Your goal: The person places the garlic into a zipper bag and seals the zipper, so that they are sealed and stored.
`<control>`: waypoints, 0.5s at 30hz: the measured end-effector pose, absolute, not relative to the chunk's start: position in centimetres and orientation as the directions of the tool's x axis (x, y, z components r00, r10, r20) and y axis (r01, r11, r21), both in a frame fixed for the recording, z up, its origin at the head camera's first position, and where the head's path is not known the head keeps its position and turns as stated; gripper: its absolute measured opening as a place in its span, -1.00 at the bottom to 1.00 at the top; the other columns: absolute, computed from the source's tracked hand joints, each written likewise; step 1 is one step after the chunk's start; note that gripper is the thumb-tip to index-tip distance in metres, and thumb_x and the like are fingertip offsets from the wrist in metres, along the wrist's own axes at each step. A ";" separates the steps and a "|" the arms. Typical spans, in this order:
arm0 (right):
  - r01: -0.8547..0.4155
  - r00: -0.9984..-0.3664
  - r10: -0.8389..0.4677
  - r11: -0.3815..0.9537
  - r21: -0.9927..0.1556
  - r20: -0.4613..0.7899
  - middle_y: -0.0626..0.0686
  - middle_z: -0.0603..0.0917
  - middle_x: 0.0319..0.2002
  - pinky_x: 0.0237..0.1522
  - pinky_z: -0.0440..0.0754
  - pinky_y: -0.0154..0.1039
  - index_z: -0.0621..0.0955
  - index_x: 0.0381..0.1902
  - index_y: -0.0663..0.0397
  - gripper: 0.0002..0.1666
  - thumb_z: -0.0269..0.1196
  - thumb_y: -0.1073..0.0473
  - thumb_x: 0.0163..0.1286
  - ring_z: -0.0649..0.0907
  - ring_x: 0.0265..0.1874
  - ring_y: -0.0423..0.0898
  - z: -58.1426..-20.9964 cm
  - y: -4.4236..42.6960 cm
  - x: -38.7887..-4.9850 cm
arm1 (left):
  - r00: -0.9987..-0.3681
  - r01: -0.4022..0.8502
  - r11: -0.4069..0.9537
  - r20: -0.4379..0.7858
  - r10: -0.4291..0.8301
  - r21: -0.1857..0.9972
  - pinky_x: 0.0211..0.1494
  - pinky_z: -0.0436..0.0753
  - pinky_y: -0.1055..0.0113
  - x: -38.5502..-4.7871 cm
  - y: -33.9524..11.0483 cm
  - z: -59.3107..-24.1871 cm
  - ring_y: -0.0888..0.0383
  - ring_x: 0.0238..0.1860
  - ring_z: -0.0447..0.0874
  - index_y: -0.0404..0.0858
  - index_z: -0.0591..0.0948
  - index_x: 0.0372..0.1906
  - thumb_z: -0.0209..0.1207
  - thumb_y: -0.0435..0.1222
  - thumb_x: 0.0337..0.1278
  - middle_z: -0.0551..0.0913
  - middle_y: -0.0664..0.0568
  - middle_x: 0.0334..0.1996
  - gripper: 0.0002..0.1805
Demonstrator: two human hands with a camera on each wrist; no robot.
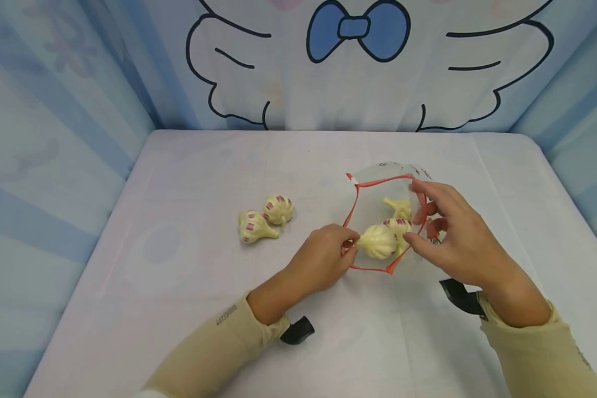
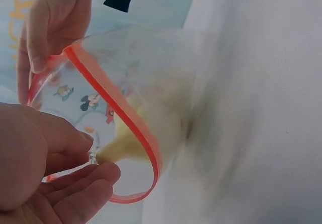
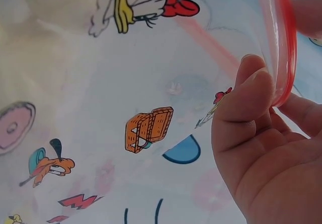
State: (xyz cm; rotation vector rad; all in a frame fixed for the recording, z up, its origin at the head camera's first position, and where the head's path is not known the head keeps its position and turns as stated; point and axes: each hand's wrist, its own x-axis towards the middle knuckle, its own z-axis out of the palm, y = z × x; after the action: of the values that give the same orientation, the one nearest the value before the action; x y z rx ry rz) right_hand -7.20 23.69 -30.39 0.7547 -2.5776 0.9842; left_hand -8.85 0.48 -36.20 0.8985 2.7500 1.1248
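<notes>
A clear zip bag (image 3: 110, 83) with a red-orange rim and printed cartoon figures has its mouth spread wide. My right hand (image 1: 460, 235) grips the bag's right rim between thumb and fingers. At the mouth's left side, my left hand (image 1: 325, 257) pinches the stem end of a pale garlic bulb (image 1: 377, 242), its round body inside the bag. Beside that bulb in the bag lie another garlic bulb (image 1: 399, 225) with purple marks and a third, partly hidden garlic bulb (image 1: 399, 207). The bag's plastic blurs the bulbs in the left wrist view.
Two more garlic bulbs with purple patches, one round (image 1: 278, 209) and one lying sideways (image 1: 255, 227), sit left of the bag on the white-covered table (image 1: 179, 309). Behind the table hangs a curtain (image 1: 358, 94) with a blue bow; patterned curtains flank both sides.
</notes>
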 end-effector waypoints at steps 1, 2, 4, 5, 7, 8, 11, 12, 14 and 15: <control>-0.563 -0.823 -0.371 0.631 -0.534 0.429 0.19 0.48 0.15 -0.32 0.47 -0.60 0.36 0.39 0.34 -0.03 0.44 0.57 -0.03 0.46 -0.29 -0.31 -30.4 23.7 -7.2 | -0.833 0.498 0.571 0.176 0.525 0.653 -0.19 0.56 0.45 -8.8 0.5 -36.2 0.17 -0.25 0.59 -0.33 0.72 -0.03 0.25 -0.38 0.28 0.68 -0.01 -0.25 -0.79; -0.564 -0.822 -0.372 0.630 -0.534 0.431 0.19 0.48 0.15 -0.32 0.47 -0.60 0.36 0.39 0.35 -0.03 0.44 0.57 -0.03 0.46 -0.29 -0.31 -30.4 23.7 -7.2 | -0.834 0.496 0.573 0.174 0.524 0.652 -0.20 0.56 0.45 -8.7 0.4 -36.2 0.16 -0.26 0.59 -0.33 0.71 -0.03 0.26 -0.37 0.28 0.67 -0.01 -0.26 -0.78; -0.566 -0.821 -0.371 0.627 -0.536 0.433 0.19 0.49 0.15 -0.32 0.48 -0.59 0.37 0.38 0.35 -0.04 0.43 0.57 -0.03 0.47 -0.29 -0.31 -30.4 23.7 -7.2 | -0.833 0.494 0.569 0.171 0.525 0.657 -0.20 0.57 0.44 -8.6 0.4 -36.3 0.14 -0.26 0.62 -0.35 0.71 -0.02 0.25 -0.37 0.29 0.68 -0.02 -0.26 -0.78; -0.565 -0.822 -0.371 0.626 -0.537 0.432 0.19 0.49 0.14 -0.33 0.48 -0.59 0.37 0.38 0.35 -0.04 0.43 0.57 -0.03 0.47 -0.29 -0.31 -30.4 23.7 -7.2 | -0.833 0.493 0.568 0.171 0.526 0.659 -0.20 0.57 0.43 -8.6 0.4 -36.3 0.13 -0.26 0.62 -0.35 0.71 -0.02 0.25 -0.36 0.29 0.68 -0.02 -0.26 -0.77; -0.563 -0.824 -0.369 0.625 -0.541 0.430 0.18 0.49 0.14 -0.32 0.48 -0.59 0.37 0.39 0.34 -0.04 0.43 0.57 -0.03 0.47 -0.29 -0.31 -30.4 23.7 -7.2 | -0.835 0.492 0.572 0.171 0.522 0.656 -0.19 0.58 0.42 -8.5 0.3 -36.3 0.11 -0.25 0.64 -0.37 0.70 -0.01 0.25 -0.36 0.30 0.69 -0.04 -0.24 -0.77; -0.561 -0.825 -0.369 0.625 -0.543 0.428 0.18 0.49 0.14 -0.32 0.48 -0.59 0.37 0.39 0.34 -0.04 0.44 0.57 -0.03 0.47 -0.29 -0.31 -30.4 23.7 -7.2 | -0.837 0.491 0.575 0.172 0.520 0.654 -0.17 0.59 0.41 -8.5 0.3 -36.4 0.11 -0.24 0.65 -0.37 0.70 -0.01 0.24 -0.35 0.30 0.69 -0.04 -0.23 -0.76; -0.558 -0.827 -0.367 0.627 -0.544 0.425 0.17 0.48 0.14 -0.32 0.48 -0.59 0.37 0.39 0.33 -0.04 0.44 0.57 -0.03 0.46 -0.28 -0.31 -30.4 23.6 -7.2 | -0.845 0.484 0.594 0.168 0.507 0.643 -0.10 0.61 0.37 -8.4 0.3 -36.4 0.11 -0.20 0.64 -0.37 0.69 0.02 0.24 -0.34 0.31 0.71 -0.07 -0.19 -0.74; -0.558 -0.827 -0.367 0.627 -0.544 0.425 0.18 0.48 0.14 -0.32 0.48 -0.59 0.37 0.39 0.34 -0.04 0.44 0.57 -0.03 0.46 -0.28 -0.31 -30.4 23.6 -7.2 | -0.849 0.478 0.601 0.163 0.502 0.640 -0.08 0.61 0.36 -8.4 0.3 -36.3 0.11 -0.19 0.64 -0.37 0.69 0.03 0.25 -0.34 0.31 0.71 -0.07 -0.18 -0.74; -0.557 -0.828 -0.367 0.627 -0.545 0.424 0.18 0.48 0.14 -0.32 0.48 -0.59 0.37 0.39 0.34 -0.04 0.44 0.57 -0.02 0.46 -0.28 -0.31 -30.4 23.6 -7.2 | -0.856 0.466 0.611 0.149 0.496 0.640 -0.06 0.61 0.34 -8.4 0.2 -36.3 0.10 -0.17 0.64 -0.37 0.68 0.05 0.25 -0.33 0.31 0.71 -0.09 -0.16 -0.71; -0.556 -0.829 -0.367 0.628 -0.545 0.423 0.18 0.48 0.14 -0.32 0.48 -0.59 0.37 0.39 0.34 -0.04 0.44 0.57 -0.02 0.46 -0.28 -0.31 -30.4 23.6 -7.2 | -0.858 0.460 0.614 0.142 0.494 0.641 -0.05 0.62 0.34 -8.4 0.2 -36.3 0.10 -0.17 0.63 -0.37 0.67 0.06 0.26 -0.33 0.31 0.70 -0.09 -0.16 -0.70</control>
State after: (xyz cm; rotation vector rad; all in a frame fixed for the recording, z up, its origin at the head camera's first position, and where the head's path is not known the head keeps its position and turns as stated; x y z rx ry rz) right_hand -7.19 23.62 -30.38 0.7487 -2.5805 0.9991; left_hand -8.41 0.23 -36.27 0.8212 2.7781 1.0819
